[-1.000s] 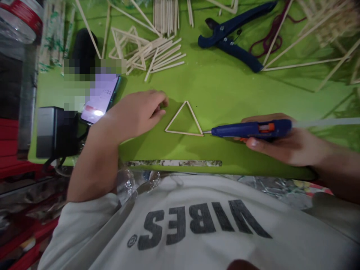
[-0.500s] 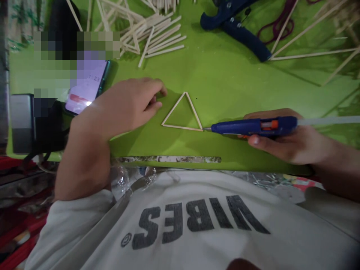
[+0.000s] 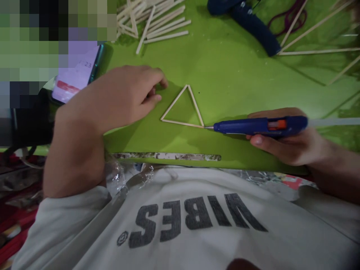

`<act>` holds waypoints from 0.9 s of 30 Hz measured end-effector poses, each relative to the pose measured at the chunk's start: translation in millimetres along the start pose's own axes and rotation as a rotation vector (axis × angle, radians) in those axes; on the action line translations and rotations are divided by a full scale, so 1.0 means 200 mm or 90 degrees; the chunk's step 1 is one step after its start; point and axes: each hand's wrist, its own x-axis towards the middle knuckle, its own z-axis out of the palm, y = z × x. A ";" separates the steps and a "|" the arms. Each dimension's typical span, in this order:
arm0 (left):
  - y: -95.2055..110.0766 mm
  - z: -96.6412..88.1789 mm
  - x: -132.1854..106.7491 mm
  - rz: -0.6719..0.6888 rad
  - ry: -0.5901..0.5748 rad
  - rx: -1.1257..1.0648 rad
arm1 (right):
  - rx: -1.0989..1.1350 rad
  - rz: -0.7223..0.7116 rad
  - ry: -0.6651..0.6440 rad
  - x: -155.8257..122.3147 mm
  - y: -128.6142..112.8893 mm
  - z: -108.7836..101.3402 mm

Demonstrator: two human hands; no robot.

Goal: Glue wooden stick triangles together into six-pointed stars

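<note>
A small triangle (image 3: 182, 123) of three thin wooden sticks lies flat on the green tabletop. My right hand (image 3: 287, 137) is closed around a blue glue gun (image 3: 242, 126) with an orange part and a clear glue stick (image 3: 334, 121) at its back end. The gun's metal tip meets the triangle's lower right corner. To the left of the triangle my left hand (image 3: 135, 92) rests on the table, holding nothing. Its fingers are loosely curled, with thumb and index finger apart, and it does not touch the sticks.
Loose wooden sticks (image 3: 165, 28) are piled at the back. Behind the right hand lie a dark blue cutter-like tool (image 3: 254, 30), purple-handled scissors (image 3: 294, 17) and longer joined sticks (image 3: 317, 52). A phone (image 3: 75, 78) sits beyond my left wrist. A patterned strip (image 3: 180, 156) lies along the near edge.
The view has shifted slightly, so objects at the back sit higher in the picture. Both hands hold nearly the same pose, and the gun's tip stays at the same triangle corner.
</note>
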 end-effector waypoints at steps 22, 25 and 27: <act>-0.01 0.02 0.00 0.049 0.023 -0.038 | -0.038 -0.116 -0.043 0.02 -0.02 0.00; -0.01 0.02 0.00 0.052 0.025 -0.034 | -0.038 -0.110 -0.029 0.01 -0.01 0.00; -0.01 0.02 0.00 0.053 0.025 -0.032 | -0.032 -0.109 -0.026 0.01 -0.01 0.00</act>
